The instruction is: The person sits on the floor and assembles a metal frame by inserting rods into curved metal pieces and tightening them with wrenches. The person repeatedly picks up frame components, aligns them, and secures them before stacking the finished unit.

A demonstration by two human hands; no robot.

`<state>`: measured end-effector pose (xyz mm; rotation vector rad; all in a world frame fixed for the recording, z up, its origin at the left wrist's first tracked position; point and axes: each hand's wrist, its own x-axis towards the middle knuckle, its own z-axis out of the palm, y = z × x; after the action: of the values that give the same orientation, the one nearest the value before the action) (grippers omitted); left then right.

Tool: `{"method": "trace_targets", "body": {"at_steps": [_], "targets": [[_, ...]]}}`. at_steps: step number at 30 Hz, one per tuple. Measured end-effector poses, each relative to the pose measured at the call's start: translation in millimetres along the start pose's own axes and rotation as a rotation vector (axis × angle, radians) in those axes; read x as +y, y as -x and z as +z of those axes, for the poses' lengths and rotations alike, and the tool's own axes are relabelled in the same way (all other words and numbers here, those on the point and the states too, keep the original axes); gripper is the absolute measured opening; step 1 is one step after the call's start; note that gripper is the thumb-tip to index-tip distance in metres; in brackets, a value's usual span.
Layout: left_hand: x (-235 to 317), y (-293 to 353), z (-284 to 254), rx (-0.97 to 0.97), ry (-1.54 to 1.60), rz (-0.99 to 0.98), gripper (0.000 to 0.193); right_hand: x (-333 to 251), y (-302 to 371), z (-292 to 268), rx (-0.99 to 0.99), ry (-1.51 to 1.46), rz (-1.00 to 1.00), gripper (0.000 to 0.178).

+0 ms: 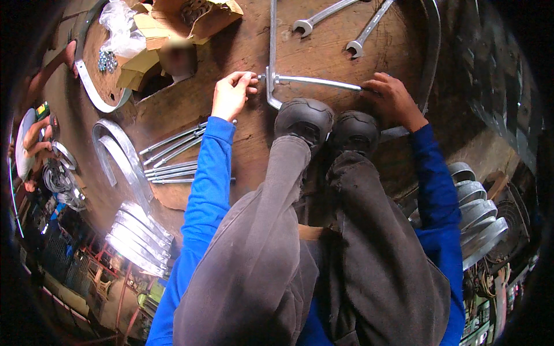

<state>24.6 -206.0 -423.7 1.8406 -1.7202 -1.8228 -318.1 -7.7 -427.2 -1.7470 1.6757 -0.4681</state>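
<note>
Wooden surface: one brown, scuffed, stained sheet (323,52) lay beneath your work.
Curved strips: flat, grey metal; a large hoop (86,81) stood at far left, two arches (109,131) below it, about five nested in a shiny stack (138,239), and about five more (485,230) by your right sleeve.
Carton: one open, torn brown cardboard box (153,32), beside one crinkled clear plastic bag (122,26).
Bent bar: one flat metal bar (272,52), angled near your left shoe (303,121).
Loose rods: about eight, slim and silvery, in two groups (173,171) beside your left sleeve.
Steel rod: one, round and smooth (320,82), reached from the bent bar toward your right hand, just beyond your two dark shoes.
Wrenches: two, open-ended steel (326,14); the right one's stamped marking was too small to read.
Right hand: yours (398,102) had its fingers closed on the rod's dark end.
Left hand: yours (231,95) was narrow, thumb near fingers, beside the bar; you couldn't tell whether it gripped anything.
Fasteners: a small heap of shiny metal pieces (107,60), too many to count.
</note>
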Motion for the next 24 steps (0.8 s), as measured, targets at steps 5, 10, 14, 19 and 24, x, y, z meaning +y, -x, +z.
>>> {"method": "trace_targets", "body": {"at_steps": [5, 10, 14, 19, 24], "targets": [[1, 3, 4, 0.182, -0.125, 0.157, 0.026, -12, -2, -1, 0.008, -0.040, 0.039, 0.024], [4, 0, 8, 0.164, -0.162, 0.158, 0.025, -18, 9, 4, 0.035, 0.053, 0.106, 0.029], [-1, -1, 5, 0.191, -0.140, 0.151, 0.023, -22, 2, 2, 0.072, 0.077, 0.054, 0.031], [43, 28, 28, 0.456, -0.449, 0.698, 0.015, -23, -1, 0, 0.074, 0.180, 0.041, 0.022], [68, 42, 79, 0.080, -0.614, 0.863, 0.020, -11, -9, -12, -0.140, -0.062, 0.072, 0.018]]}}
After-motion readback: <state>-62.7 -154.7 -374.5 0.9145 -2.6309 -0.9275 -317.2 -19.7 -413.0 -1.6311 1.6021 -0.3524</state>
